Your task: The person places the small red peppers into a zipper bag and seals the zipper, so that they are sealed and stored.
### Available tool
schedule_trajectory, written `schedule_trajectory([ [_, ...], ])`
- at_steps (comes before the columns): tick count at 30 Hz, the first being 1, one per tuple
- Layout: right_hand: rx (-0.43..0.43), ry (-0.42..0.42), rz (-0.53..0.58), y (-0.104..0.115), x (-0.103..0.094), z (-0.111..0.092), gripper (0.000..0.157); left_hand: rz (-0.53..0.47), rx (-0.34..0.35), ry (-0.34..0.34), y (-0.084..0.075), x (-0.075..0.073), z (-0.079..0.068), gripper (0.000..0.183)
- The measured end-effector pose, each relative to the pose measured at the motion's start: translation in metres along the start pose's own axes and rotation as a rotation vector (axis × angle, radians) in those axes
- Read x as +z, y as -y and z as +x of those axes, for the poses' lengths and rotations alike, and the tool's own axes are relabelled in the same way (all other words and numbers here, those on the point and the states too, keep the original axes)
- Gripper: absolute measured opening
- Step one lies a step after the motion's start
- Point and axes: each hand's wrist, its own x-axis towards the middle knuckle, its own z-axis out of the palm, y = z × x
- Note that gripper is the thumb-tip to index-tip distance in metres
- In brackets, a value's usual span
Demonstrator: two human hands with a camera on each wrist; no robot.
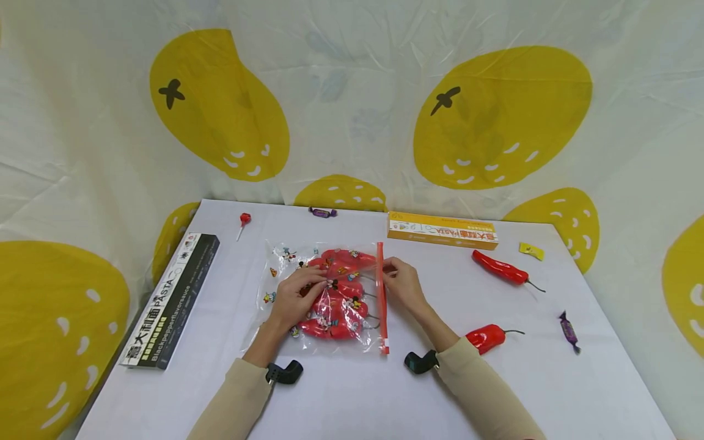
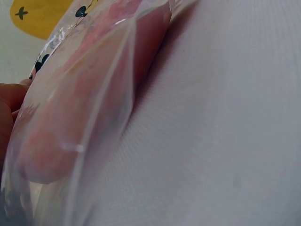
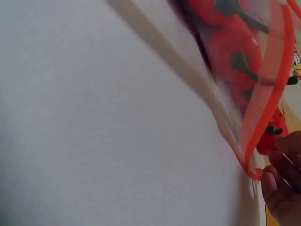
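A clear zip bag (image 1: 283,269) printed with cartoon figures lies on the white table, with several red chili peppers (image 1: 335,330) inside. Along its right side runs a red zip edge (image 1: 381,293); in the right wrist view its two red strips (image 3: 277,89) stand apart. My left hand (image 1: 297,298) is over the bag's middle, thumb and fingertips pinching the upper film. With my right hand (image 1: 406,284) I grip the bag's edge beside the zip, next to a pepper (image 3: 269,141). In the left wrist view, film hides most of the pepper shapes.
Two loose peppers, one farther back (image 1: 499,267) and one by the right sleeve (image 1: 485,338), lie to the right. Around them are a yellow candy (image 1: 531,250) and a purple candy (image 1: 569,332). Pasta boxes stand left (image 1: 173,299) and back (image 1: 442,230); a lollipop (image 1: 244,219) lies back left.
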Motion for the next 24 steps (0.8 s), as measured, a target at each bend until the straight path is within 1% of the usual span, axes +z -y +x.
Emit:
schedule_trajectory([
  [4,-0.041,0.081,-0.023,-0.002,0.001,-0.001,0.018,0.002,0.003,0.005,-0.001,0.001,0.001,0.013],
  [10,-0.124,0.184,-0.022,-0.002,-0.005,-0.002,0.024,-0.003,0.022,-0.004,-0.001,0.004,0.002,0.012],
  [12,-0.121,0.204,-0.031,-0.002,-0.008,-0.003,0.026,-0.006,0.019,-0.005,-0.001,0.005,0.001,0.013],
  [14,-0.113,0.207,-0.055,-0.003,-0.014,-0.004,0.027,-0.007,0.013,-0.005,-0.001,0.006,0.001,0.013],
  [17,-0.090,0.205,-0.088,-0.006,-0.026,-0.005,0.029,-0.006,-0.002,-0.003,-0.001,0.005,0.001,0.013],
  [19,-0.090,0.199,-0.106,-0.009,-0.037,-0.006,0.030,-0.002,-0.005,-0.006,0.000,0.003,0.000,0.013],
  [22,-0.079,0.187,-0.115,-0.014,-0.058,-0.006,0.029,0.005,-0.007,-0.010,-0.001,0.001,0.000,0.013],
  [24,-0.068,0.162,-0.115,-0.017,-0.075,-0.006,0.029,0.004,0.005,-0.017,0.001,0.002,0.000,0.012],
])
